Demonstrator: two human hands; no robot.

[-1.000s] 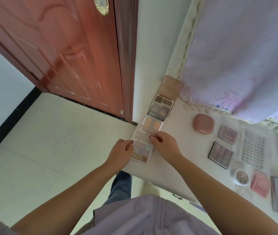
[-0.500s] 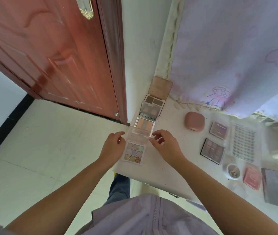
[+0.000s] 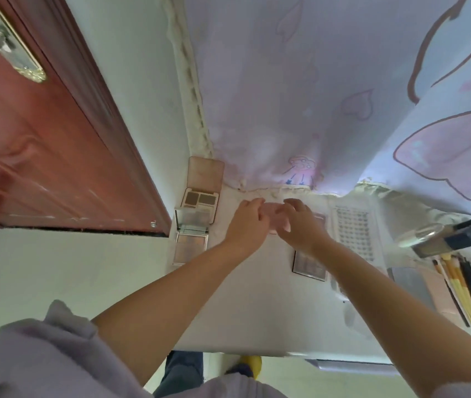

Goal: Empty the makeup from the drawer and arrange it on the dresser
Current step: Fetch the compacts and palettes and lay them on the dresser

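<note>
A pink rounded compact (image 3: pixel 272 219) lies near the back of the white dresser top (image 3: pixel 243 311), mostly covered by my hands. My left hand (image 3: pixel 247 222) curls its fingers at the compact's left edge. My right hand (image 3: pixel 300 222) arches its fingers over the right side. Along the dresser's left edge lies a row of open palettes: a brown-lidded one (image 3: pixel 201 198), a mirrored one (image 3: pixel 192 218) and a beige one (image 3: pixel 189 247). A dark eyeshadow palette (image 3: pixel 309 265) sits under my right forearm.
A lash sheet (image 3: pixel 353 228) lies right of my hands. Further right are a silver tube (image 3: pixel 421 238), a dark object (image 3: pixel 464 234) and several brushes (image 3: pixel 464 297). A pale curtain (image 3: pixel 314 96) hangs over the back edge. A red door (image 3: pixel 42 139) stands left. The drawer front (image 3: pixel 352 366) shows below.
Both hands have left the multicolour palette at the dresser's front left and moved back and right onto the pink compact. The camera has tilted up and right.
</note>
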